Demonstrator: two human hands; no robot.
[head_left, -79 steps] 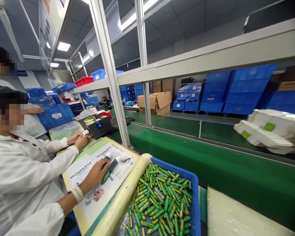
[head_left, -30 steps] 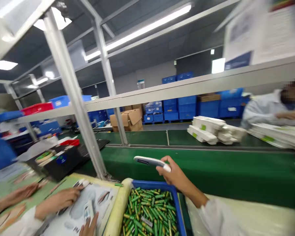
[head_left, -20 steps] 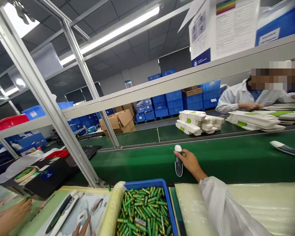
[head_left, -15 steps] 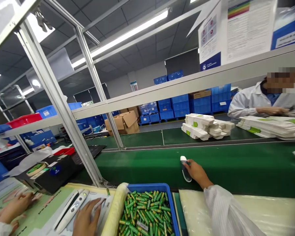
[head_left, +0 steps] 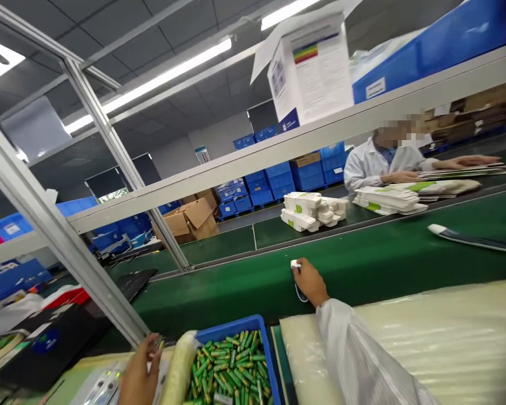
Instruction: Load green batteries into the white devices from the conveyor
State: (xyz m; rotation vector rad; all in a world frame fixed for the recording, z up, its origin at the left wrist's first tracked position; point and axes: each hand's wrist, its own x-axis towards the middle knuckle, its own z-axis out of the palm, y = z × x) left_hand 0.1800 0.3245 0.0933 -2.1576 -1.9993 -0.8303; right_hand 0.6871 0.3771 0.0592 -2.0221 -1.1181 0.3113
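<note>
While the right hand (head_left: pixel 311 283) is gripping, the left hand (head_left: pixel 140 371) is curling

Right fingers are closing round a white-tipped device (head_left: pixel 296 264) — it is showing beneath them, over the green belt (head_left: pixel 362 253). Left fingertips are bending beside a battery (head_left: pixel 161 344) — contact, cannot tell.

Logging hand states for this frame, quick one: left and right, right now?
Left hand: fingers at a small battery; can't tell if gripping it.
Right hand: closed on a white-tipped device over the green belt.
</note>
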